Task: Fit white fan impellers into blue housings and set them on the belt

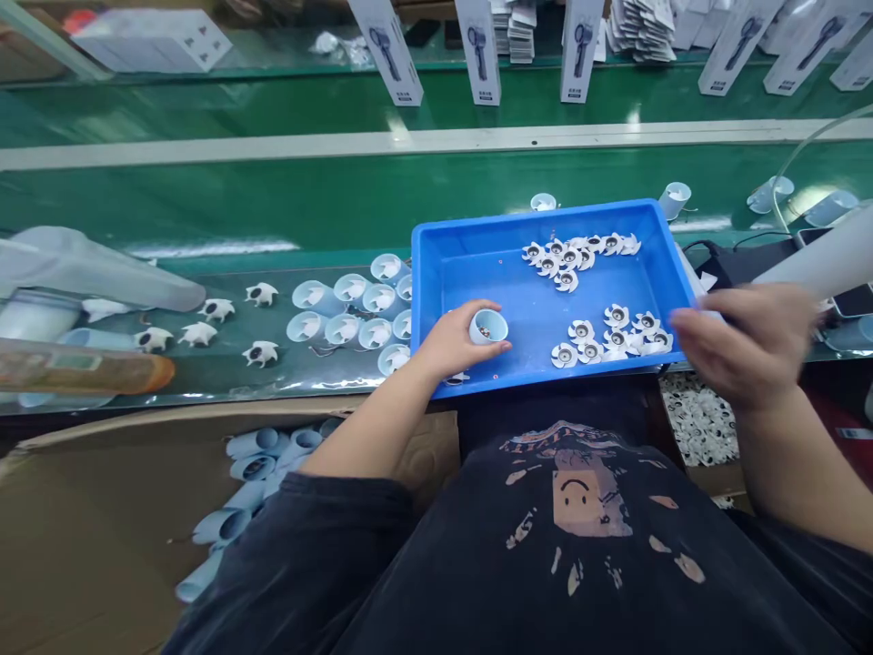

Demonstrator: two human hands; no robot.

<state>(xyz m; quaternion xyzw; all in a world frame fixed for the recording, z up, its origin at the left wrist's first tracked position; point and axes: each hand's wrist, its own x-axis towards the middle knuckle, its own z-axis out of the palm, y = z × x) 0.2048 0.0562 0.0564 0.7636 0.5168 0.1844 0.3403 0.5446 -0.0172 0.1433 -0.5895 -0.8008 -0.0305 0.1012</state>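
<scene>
My left hand (458, 344) is closed round a short light-blue tube (489, 326), its open end facing up; small parts show inside it, too small to name. It is held over the left part of a blue tray (470, 389). White fan wheels (566, 259) lie in the tray in two groups, one at the back and one at the front right (617, 338). My right hand (754, 341), blurred by motion, is above the tray's right edge with its fingers curled. Something pale shows at its fingertips, but I cannot make out what.
Light-blue tubes with white fan wheels (345, 329) stand left of the tray, beside loose fan wheels (261, 354). More tubes fill a cardboard box (88, 509) below. Several white printed boxes (479, 55) stand on the shelf. A pale cylinder (828, 250) juts in at right.
</scene>
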